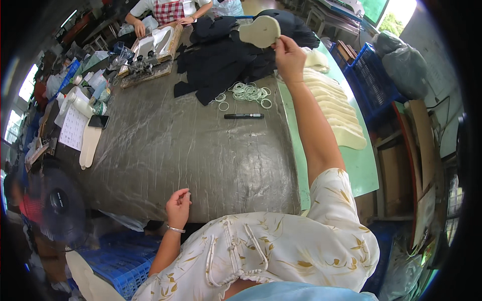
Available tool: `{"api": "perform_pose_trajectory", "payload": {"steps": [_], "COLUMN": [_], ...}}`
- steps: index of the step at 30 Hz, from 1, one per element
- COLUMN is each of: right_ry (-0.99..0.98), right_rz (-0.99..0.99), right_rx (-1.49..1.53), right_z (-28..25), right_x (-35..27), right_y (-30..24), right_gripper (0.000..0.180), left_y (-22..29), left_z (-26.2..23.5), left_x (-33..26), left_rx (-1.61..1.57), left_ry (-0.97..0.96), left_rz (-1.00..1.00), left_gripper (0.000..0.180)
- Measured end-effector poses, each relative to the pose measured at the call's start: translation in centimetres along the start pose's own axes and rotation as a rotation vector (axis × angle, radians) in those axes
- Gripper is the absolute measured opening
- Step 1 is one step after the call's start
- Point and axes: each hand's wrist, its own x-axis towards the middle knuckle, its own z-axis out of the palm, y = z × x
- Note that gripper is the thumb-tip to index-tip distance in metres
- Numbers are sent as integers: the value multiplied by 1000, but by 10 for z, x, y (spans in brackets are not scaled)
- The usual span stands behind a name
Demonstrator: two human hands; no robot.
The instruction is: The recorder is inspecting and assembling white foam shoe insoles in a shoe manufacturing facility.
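The right hand (pixel 288 56) reaches far out toward the upper middle of the frame, its fingers pinched together on the edge of a cream insole-shaped foam piece (pixel 260 31), which is lifted clear above the dark fabric pile (pixel 221 60). Just right of that hand, a row of overlapping cream foam pieces (pixel 336 108) lies on the green mat (pixel 361 165) along the right side of the bench (pixel 191 155). The left hand (pixel 178 206) rests at the near edge of the bench in the lower middle, fingers loosely curled together and holding nothing. A heap of white rubber rings (pixel 251 93) and a black marker pen (pixel 243 116) lie on the plastic-covered bench top, below the dark fabric. Another person's hands (pixel 188 20) work at the upper left.
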Motion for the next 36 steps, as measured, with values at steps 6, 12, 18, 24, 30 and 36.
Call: {"api": "perform_pose_trajectory", "payload": {"steps": [6, 12, 18, 24, 30, 36], "right_ry": [-139, -198, -107, -29, 162, 245], "right_rz": [-122, 80, 504, 1074, 1042, 974], "right_rx": [-245, -80, 322, 174, 182, 199], "right_z": [-52, -100, -154, -193, -172, -163], "right_x": [-14, -32, -61, -171, -194, -177], "right_y": [-26, -56, -47, 45, 59, 69], "right_gripper": [17, 17, 22, 24, 25, 24], "left_y": [-3, -28, -23, -21, -17, -20], "left_z": [0, -1, 4, 7, 6, 4], "left_x": [0, 7, 3, 5, 5, 3], "left_rx": [-46, 141, 143, 244, 217, 207], "left_ry": [15, 29, 106, 82, 86, 88], "left_rz": [-8, 164, 175, 249, 229, 228], "left_gripper": [14, 15, 13, 12, 12, 12]}}
